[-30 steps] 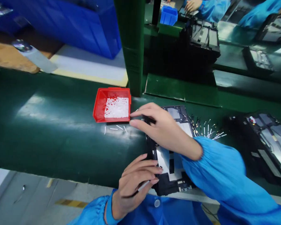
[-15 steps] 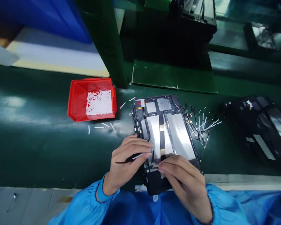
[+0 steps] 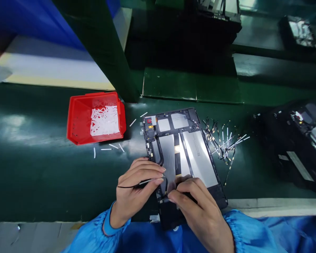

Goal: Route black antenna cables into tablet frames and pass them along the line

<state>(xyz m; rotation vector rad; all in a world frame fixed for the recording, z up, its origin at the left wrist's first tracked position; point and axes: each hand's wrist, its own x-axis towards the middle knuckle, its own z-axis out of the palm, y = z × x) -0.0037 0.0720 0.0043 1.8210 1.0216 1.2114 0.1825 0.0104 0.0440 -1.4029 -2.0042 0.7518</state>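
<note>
An opened tablet with silver battery panels lies slightly turned on the green bench in front of me. My left hand is closed over its left edge, thumb and fingers pinching a thin black cable with a white strip on it. One end of the cable sticks out to the left; the other curves down over the tablet. My right hand rests over the tablet's lower part. Its thumb and forefinger are pinched together near the cable's lower end, and their tips hide whatever is between them.
Left of the tablet stands a red bin with white strips in it; several loose strips lie around it. A heap of thin cables lies to the right. Further right are dark stacked tablets. A green post rises behind the bin.
My right hand's fingertips have shifted left and slightly down along the tablet's lower part. The left hand keeps its pinch on the cable. The whole view has shifted slightly.
</note>
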